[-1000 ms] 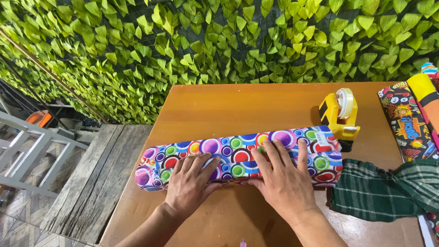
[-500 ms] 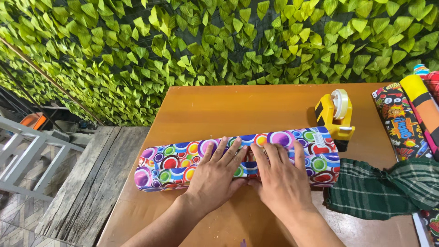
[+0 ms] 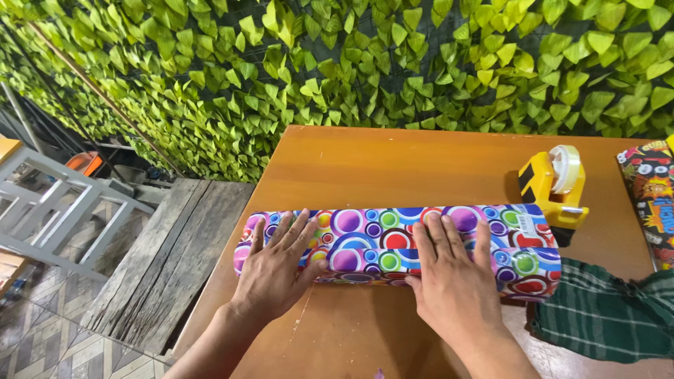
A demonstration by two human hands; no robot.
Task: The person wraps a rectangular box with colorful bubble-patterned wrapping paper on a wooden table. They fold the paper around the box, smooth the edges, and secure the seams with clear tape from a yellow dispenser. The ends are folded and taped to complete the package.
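The wrapped package [image 3: 397, 242], covered in glossy paper printed with multicoloured circles, lay on the orange-brown table [image 3: 393, 168], near its front half, with its long axis running left to right across the person's view, roughly parallel to the table's near edge. One end pointed toward the table's left edge; the other end sat just beside the yellow tape dispenser [image 3: 554, 186] and overlapped the green plaid cloth [image 3: 604, 316] at the lower right. The left hand [image 3: 277, 270] rested palm-down on the left portion of the package, fingers extended and slightly spread, flat against the paper rather than closed around anything. The right hand [image 3: 456, 284] lay palm-down on the near face right of centre, fingers likewise straight and slightly fanned, gripping nothing. This flat, two-point pressure appeared intended to keep the paper pressed smooth against the contents and to keep the package from rolling; that is a judgement from the hand posture. The hands were well apart, leaving the middle section of paper exposed between them. The dispenser stood within easy reach of the right hand, its tape roll upright. A comic-patterned roll of paper [image 3: 649, 203] lay at the table's right edge, well apart from both hands. A wall of green leaves [image 3: 421, 63] stood behind the table.
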